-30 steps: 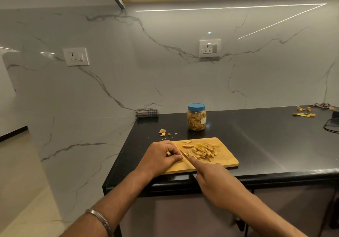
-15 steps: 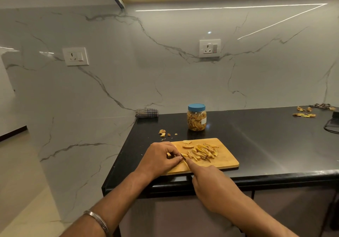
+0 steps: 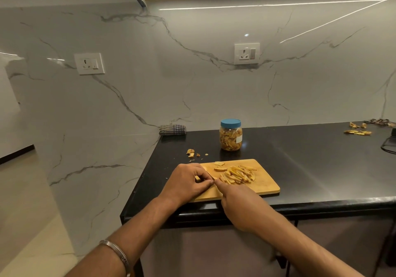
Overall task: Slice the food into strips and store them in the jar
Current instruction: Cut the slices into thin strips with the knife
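Note:
A wooden cutting board [image 3: 264, 183] lies near the front edge of the black counter [image 3: 310, 165]. A heap of yellow food strips [image 3: 237, 175] sits in its middle, with two uncut slices [image 3: 220, 166] behind. My left hand [image 3: 186, 183] curls over a small piece of food at the board's left end. My right hand [image 3: 240, 204] grips a knife with the forefinger stretched along it; only a sliver of blade [image 3: 212, 178] shows between the hands. Behind the board stands a clear jar [image 3: 230, 136] with a blue lid, closed and full of strips.
Food scraps [image 3: 192, 152] lie left of the jar. A folded checked cloth [image 3: 172, 130] sits against the marble wall. More peelings [image 3: 357, 131] and a black cable [image 3: 389, 145] are at the far right. The counter's left edge drops to the floor.
Both hands have shifted slightly left together along the board. The knife's blade, visible a second ago, is now almost hidden between them.

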